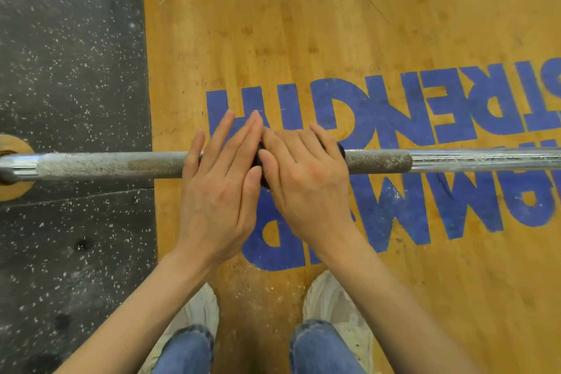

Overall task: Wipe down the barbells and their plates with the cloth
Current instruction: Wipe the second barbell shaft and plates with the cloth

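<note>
A steel barbell (121, 164) lies across the view from left to right, its knurled grip worn and chalky. A dark cloth (340, 149) is wrapped over the bar at the middle, and only small edges of it show. My right hand (306, 179) lies over the cloth with its fingers curled down around it and the bar. My left hand (223, 179) rests just to the left with straight fingers laid over the bar, touching the right hand. At the far left edge a tan plate (15, 190) sits on the bar's sleeve, mostly out of view.
The bar rests over a wooden platform (303, 24) painted with large blue letters. Black speckled rubber flooring (73, 55) covers the left side. My two white shoes (331, 297) and blue jeans stand close behind the bar at the bottom.
</note>
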The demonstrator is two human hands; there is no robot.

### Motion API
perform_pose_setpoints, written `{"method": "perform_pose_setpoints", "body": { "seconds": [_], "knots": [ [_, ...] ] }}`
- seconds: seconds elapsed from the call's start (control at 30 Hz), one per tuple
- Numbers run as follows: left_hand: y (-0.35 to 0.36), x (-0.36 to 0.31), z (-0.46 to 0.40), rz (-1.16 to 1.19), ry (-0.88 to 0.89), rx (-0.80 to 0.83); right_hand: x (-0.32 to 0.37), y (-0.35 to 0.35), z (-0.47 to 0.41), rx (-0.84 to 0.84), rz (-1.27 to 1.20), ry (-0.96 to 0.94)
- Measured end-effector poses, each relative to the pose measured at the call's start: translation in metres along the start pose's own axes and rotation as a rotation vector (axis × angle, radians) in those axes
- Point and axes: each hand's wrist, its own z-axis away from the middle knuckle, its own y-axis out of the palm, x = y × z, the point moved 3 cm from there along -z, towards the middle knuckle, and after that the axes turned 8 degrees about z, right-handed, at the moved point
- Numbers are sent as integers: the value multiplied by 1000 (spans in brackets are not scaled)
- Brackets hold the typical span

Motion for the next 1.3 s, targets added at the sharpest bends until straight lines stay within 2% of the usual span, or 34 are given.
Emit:
{"method": "perform_pose_setpoints", "body": {
  "seconds": [0.1, 0.2, 0.3, 0.37, 0.43, 0.53, 0.6, 0.7, 0.73, 0.8, 0.87, 0.97, 1.03, 1.07, 1.13, 1.2, 1.23, 1.3],
  "knots": [
    [2, 5, 1, -82, 26, 20, -24, -9, 4, -37, -1, 53],
    [3, 2, 0, -63, 14, -1, -9, -8, 5, -25, -9, 190],
    [4, 3, -1, -50, 16, -21, 1, -4, 2, -27, 20, 108],
    [4, 4, -1, -89, 19, -2, -25, -8, 9, -5, 46, 44],
    [4, 4, -2, -108, 11, 17, -51, -16, 21, -3, 58, 145],
    [5, 2, -5, -101, -7, 5, -30, -12, 18, -2, -8, 333],
    [5, 3, -6, -88, -12, -13, -13, -7, 10, -21, -37, 279],
    [5, 4, -8, -106, -4, -15, -38, -10, 15, 23, -7, 68],
    [5, 4, -10, -105, -7, -13, -53, -12, 20, 23, 8, 81],
    [6, 3, -13, -106, -15, -21, -63, -15, 22, -4, 12, 234],
    [8, 3, -15, -108, -21, -27, -39, -9, 13, -10, -54, 337],
    [7, 7, -19, -113, -36, -31, -13, -2, 4, -8, -84, 173],
    [6, 9, -21, -134, -39, -22, -35, -2, 6, 3, -72, 67],
    [6, 10, -23, -139, -38, -18, -51, -3, 10, -16, -51, 87],
    [7, 9, -27, -143, -35, -23, -71, -5, 15, -64, -22, 251],
    [8, 8, -32, -150, -38, -32, -54, -1, 7, -80, -79, 373],
    [9, 9, -34, -151, -46, -34, -37, 3, 2, -77, -110, 368],
    [8, 11, -39, -150, -61, -40, -11, 10, -5, -79, -139, 217]
  ]
}}
